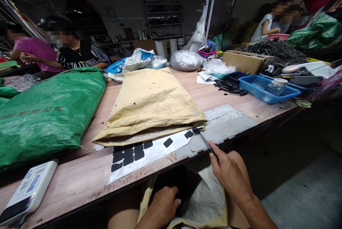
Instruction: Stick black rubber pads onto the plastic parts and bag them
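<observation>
My right hand (230, 172) is closed round the handle of a small hammer (205, 138) with a metal shaft. Its dark head, yellow-green at one end, is over the table edge beside a white sheet (157, 155) bearing black rounded-square stickers. Down at my lap, my left hand (163, 204) has curled fingers at the mouth of an open yellow sack (211, 200); whatever they hold is hidden in the dark. On the table, a full yellow woven sack (155, 97) lies partly over the sheet. A grey slotted board (229, 124) lies under the hammer's side.
A large green sack (50, 111) fills the left, with a white power bank (29, 190) in front. To the right are a blue tray (267, 90) holding a jar, black parts (231, 86) and a cardboard box (244, 61). Other people (77, 51) sit beyond the table.
</observation>
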The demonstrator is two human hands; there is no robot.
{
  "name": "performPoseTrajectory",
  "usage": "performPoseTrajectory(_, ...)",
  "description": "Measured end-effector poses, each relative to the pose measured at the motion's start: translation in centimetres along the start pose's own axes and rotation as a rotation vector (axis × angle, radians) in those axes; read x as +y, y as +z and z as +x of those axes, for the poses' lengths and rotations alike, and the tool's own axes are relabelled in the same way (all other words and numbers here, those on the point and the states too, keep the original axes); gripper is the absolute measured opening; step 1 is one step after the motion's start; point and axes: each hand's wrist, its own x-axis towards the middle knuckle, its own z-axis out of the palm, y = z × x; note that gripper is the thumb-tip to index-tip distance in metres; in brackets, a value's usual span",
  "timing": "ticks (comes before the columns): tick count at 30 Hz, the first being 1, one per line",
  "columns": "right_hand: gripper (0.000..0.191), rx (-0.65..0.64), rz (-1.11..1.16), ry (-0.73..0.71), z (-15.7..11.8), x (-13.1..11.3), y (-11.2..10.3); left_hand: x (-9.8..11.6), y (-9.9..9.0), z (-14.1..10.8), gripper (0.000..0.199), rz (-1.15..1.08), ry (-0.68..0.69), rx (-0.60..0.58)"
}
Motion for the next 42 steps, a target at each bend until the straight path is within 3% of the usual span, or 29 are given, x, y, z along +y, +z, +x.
performPoseTrajectory(3, 0.051, -0.011, 0.010, 0.009, 0.0, 0.1, 0.1, 2.2, -3.3, -1.2, 0.032, -0.096, 0.190, 0.002)
performPoseTrajectory(7, 0.051, -0.005, 0.026, 0.007, 0.0, 0.4, 0.4, 4.9, -10.3, -0.4, 0.025, -0.302, 0.419, 0.124)
performPoseTrajectory(9, 0.051, 0.008, 0.030, 0.005, -0.1, 0.5, 0.6, 5.0, -13.5, 1.8, 0.026, -0.262, 0.412, 0.327)
performPoseTrajectory(12, 0.051, 0.028, 0.033, -0.015, -0.1, 0.6, 0.7, 4.1, -16.9, 6.0, 0.024, -0.070, 0.259, 0.569)
performPoseTrajectory(17, 0.050, 0.039, 0.039, -0.039, -0.1, 0.5, 0.7, 3.5, -19.8, 10.8, 0.035, 0.055, 0.202, 0.697)
performPoseTrajectory(22, 0.049, 0.050, 0.031, -0.031, -0.1, 0.4, 0.6, 4.8, -20.7, 12.3, 0.030, 0.108, 0.279, 0.681)
performPoseTrajectory(26, 0.050, 0.043, 0.031, -0.046, 0.0, 0.4, 0.5, 5.4, -20.0, 13.1, 0.031, 0.282, 0.352, 0.608)
performPoseTrajectory(30, 0.050, 0.044, 0.035, -0.044, 0.0, 0.4, 0.5, 5.8, -19.3, 12.7, 0.026, 0.378, 0.339, 0.622)
performPoseTrajectory(37, 0.050, 0.042, 0.063, -0.020, -0.1, 0.5, 0.7, 3.9, -18.1, 7.2, 0.015, 0.236, 0.443, 0.610)
performPoseTrajectory(42, 0.051, 0.023, 0.109, 0.007, -0.1, 0.9, 1.0, 0.9, -15.9, 4.0, 0.013, 0.039, 0.380, 0.598)
